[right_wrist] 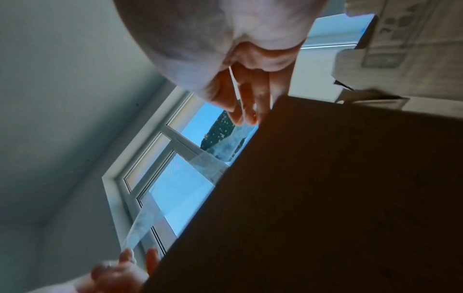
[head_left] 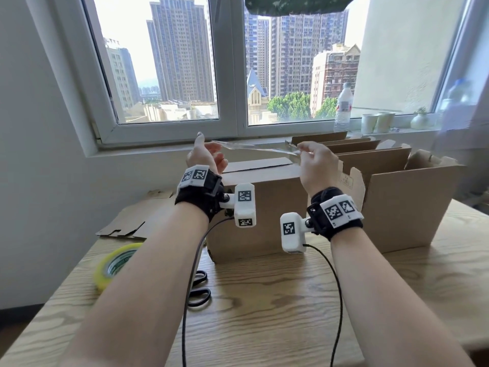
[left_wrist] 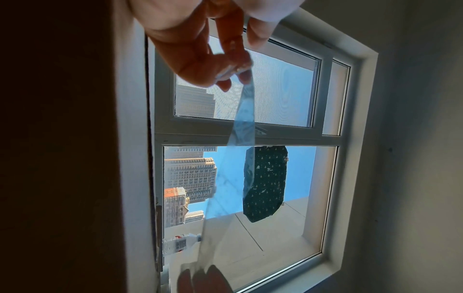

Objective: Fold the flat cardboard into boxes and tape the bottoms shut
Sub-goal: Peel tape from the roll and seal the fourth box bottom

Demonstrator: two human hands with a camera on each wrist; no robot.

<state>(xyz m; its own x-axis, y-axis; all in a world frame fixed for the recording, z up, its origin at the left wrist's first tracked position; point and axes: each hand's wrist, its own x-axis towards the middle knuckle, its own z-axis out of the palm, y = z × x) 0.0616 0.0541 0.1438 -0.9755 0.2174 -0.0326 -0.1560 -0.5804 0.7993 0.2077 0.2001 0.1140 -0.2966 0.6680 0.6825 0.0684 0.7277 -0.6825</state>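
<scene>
A strip of clear tape [head_left: 254, 147] stretches in the air between my two hands, above a folded brown cardboard box [head_left: 262, 207] with its flaps closed on top. My left hand [head_left: 209, 154] pinches the strip's left end, and my right hand [head_left: 307, 154] pinches its right end. In the left wrist view the tape [left_wrist: 240, 130] runs from my left fingers [left_wrist: 225, 67] down to the other hand's fingertips [left_wrist: 200, 277]. The right wrist view shows the tape [right_wrist: 200, 164] passing behind the box's dark side [right_wrist: 325, 198].
A yellow-green tape roll [head_left: 113, 263] and black scissors [head_left: 198, 290] lie on the wooden table [head_left: 291, 300] at the front left. Flat cardboard [head_left: 132, 221] lies at the left. Open boxes [head_left: 391, 192] stand at the right. A water bottle [head_left: 343, 107] and cups [head_left: 377, 122] stand on the windowsill.
</scene>
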